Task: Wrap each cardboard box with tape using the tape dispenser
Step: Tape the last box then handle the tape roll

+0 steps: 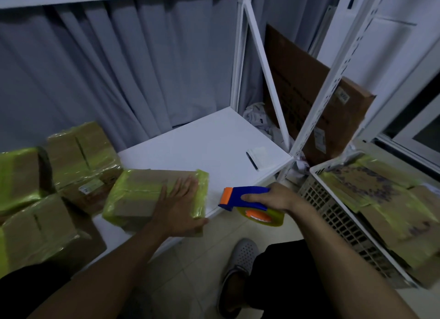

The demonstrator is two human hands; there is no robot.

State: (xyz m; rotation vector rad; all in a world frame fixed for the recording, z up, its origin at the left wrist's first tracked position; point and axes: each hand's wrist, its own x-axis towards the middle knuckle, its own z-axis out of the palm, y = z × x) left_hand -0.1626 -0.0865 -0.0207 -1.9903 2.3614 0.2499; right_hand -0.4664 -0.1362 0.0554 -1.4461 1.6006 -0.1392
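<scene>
A cardboard box (140, 194) banded with yellow-green tape lies at the front edge of the white shelf (214, 137). My left hand (177, 203) rests flat on its right end, fingers straight and thumb over the near edge. My right hand (273, 197) grips the handle of a blue tape dispenser (245, 197) with an orange front and a yellow tape roll (262, 217) beneath. The dispenser hovers just right of the box, apart from it, over the shelf edge.
Several taped boxes (81, 156) are piled at the left. A white plastic basket (338, 214) at the right holds flat taped parcels (385, 199). A pen (252, 160) and paper slip lie on the shelf. A large flat carton (316, 97) leans behind the shelf frame (266, 63). My shoe (238, 266) rests on the tiled floor.
</scene>
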